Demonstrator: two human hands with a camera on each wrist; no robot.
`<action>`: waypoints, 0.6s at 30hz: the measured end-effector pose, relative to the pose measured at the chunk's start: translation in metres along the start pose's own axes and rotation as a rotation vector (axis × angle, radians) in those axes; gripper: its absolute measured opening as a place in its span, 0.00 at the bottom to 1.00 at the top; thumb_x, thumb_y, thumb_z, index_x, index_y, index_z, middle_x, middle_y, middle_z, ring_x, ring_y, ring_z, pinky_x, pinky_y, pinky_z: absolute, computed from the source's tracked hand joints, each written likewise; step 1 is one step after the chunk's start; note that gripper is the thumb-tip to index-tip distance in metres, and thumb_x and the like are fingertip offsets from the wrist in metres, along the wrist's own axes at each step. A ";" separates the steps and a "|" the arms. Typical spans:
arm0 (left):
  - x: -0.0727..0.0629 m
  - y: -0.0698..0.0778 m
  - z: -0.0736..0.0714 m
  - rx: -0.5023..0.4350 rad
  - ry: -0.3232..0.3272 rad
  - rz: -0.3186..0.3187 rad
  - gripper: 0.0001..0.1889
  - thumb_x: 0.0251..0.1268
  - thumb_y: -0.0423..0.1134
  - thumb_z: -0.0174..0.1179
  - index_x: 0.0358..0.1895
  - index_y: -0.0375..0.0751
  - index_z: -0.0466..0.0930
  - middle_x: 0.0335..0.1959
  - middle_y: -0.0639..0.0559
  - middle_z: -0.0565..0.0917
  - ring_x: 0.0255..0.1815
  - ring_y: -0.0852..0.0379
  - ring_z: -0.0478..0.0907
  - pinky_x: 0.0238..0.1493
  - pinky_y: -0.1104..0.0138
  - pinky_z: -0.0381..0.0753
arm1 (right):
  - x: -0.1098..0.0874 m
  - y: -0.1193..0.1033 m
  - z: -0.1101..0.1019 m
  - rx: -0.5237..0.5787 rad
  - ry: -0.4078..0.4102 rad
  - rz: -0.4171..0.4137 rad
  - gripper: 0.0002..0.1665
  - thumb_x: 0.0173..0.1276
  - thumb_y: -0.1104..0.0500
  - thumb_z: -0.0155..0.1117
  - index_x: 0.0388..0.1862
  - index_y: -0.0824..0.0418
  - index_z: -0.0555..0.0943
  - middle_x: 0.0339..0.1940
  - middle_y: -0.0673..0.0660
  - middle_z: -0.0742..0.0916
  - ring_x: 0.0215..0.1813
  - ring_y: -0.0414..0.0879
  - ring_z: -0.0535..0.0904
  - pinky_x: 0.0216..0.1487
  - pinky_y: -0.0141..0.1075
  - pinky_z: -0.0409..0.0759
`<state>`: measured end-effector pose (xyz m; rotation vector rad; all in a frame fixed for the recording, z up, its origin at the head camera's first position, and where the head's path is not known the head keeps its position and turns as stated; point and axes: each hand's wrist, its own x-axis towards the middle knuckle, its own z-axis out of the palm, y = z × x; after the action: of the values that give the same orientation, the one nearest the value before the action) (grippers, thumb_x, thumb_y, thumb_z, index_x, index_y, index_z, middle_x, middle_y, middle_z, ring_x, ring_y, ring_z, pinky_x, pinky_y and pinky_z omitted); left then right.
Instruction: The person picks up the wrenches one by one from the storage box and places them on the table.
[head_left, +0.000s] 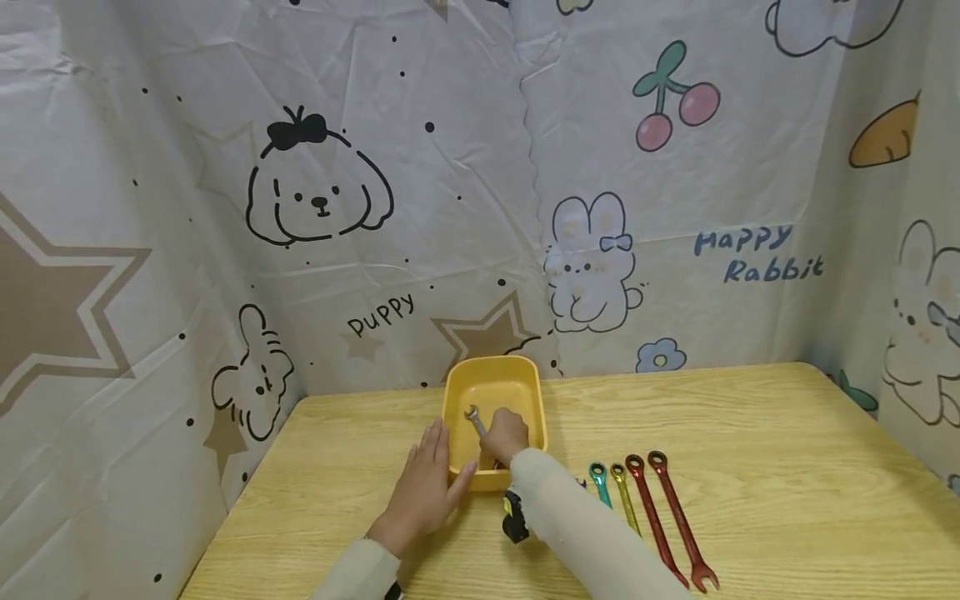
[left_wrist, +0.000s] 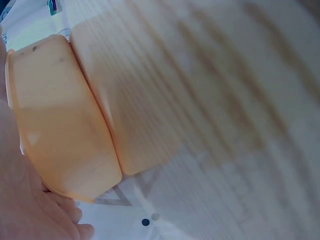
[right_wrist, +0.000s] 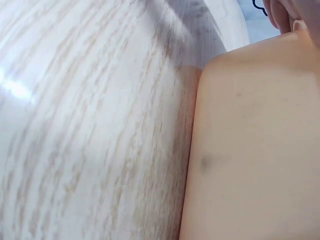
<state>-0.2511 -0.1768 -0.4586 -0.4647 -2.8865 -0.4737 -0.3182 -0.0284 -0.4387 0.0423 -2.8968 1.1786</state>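
A yellow plastic bin (head_left: 495,481) stands on the wooden table, its outer wall (left_wrist: 65,125) filling much of the left wrist view. My left hand (head_left: 422,490) rests along its left side and near front corner with straight fingers. My right hand (head_left: 506,435) reaches inside with curled fingers and grips a silver wrench (head_left: 477,422). The open-ended head of this wrench sticks out to the left, toward the back of the bin; its other end is mostly hidden by the hand. In the right wrist view the bin's side (right_wrist: 255,140) blocks the inside.
Right of the bin lie a teal wrench (head_left: 599,481), a yellow-green wrench (head_left: 625,495) and two red wrenches, one inner (head_left: 651,508) and one outer (head_left: 679,521). My right sleeve (head_left: 573,525) covers part of that row. A patterned cloth (head_left: 480,208) hangs behind the table.
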 end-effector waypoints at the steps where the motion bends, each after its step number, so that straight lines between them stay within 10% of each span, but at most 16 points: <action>1: 0.000 0.000 0.000 -0.001 0.000 0.000 0.44 0.73 0.65 0.33 0.73 0.27 0.50 0.76 0.35 0.48 0.77 0.41 0.45 0.72 0.46 0.51 | 0.000 0.000 0.000 0.005 -0.003 0.006 0.06 0.53 0.69 0.68 0.25 0.66 0.77 0.22 0.57 0.79 0.26 0.49 0.75 0.35 0.43 0.79; 18: 0.000 0.000 0.000 0.004 -0.010 -0.007 0.44 0.73 0.65 0.34 0.74 0.27 0.49 0.76 0.35 0.48 0.76 0.40 0.46 0.72 0.47 0.51 | 0.007 0.010 0.004 0.140 -0.036 0.081 0.08 0.52 0.67 0.66 0.19 0.64 0.75 0.16 0.55 0.75 0.20 0.48 0.70 0.22 0.36 0.69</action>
<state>-0.2507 -0.1767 -0.4584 -0.4572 -2.8991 -0.4673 -0.3255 -0.0245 -0.4480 -0.0537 -2.8671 1.4065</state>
